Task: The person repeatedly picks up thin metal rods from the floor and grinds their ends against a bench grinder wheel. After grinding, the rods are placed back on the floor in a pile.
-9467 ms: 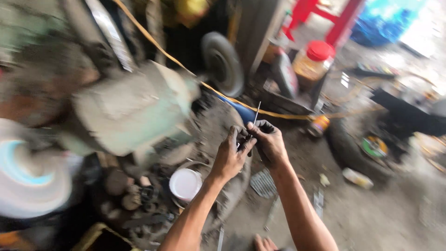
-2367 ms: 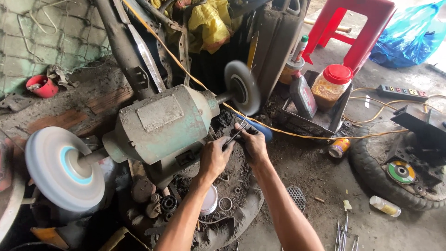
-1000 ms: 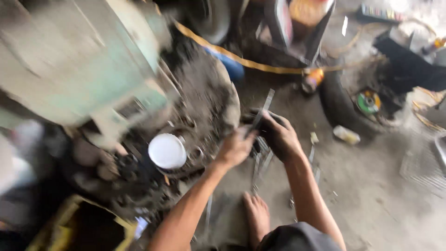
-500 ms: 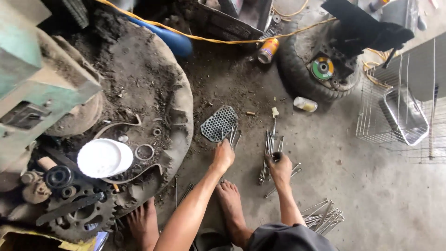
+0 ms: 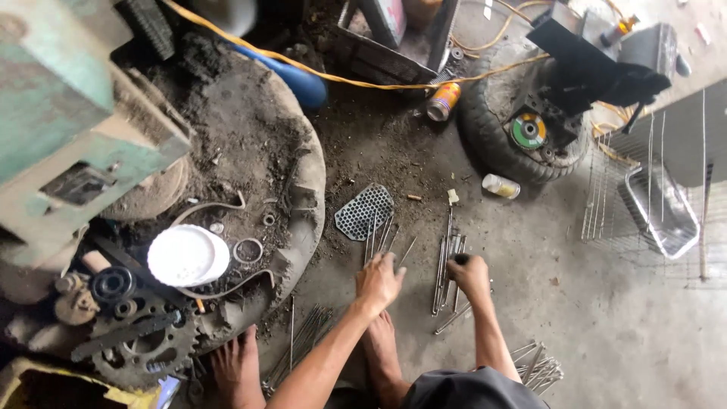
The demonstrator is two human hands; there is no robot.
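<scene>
Steel rods (image 5: 447, 261), thin and grey, lie in a loose bundle on the dirty concrete floor (image 5: 606, 333), too many and too closely overlapped to count. The right hand (image 5: 469, 276) is curled, fingers together, over the bundle's lower end, though whether it actually clamps a rod cannot be told. The left hand (image 5: 379, 280) rests palm down with fingers together on a second small cluster of about four rods (image 5: 382, 235), just below one perforated metal plate (image 5: 363, 212). Two bare feet show at the bottom edge. Nearby sit one white plastic lid (image 5: 188, 256) on a worn tyre (image 5: 303, 220), one toothed sprocket (image 5: 148, 344), one orange spray can (image 5: 443, 101), and two more rod piles.
</scene>
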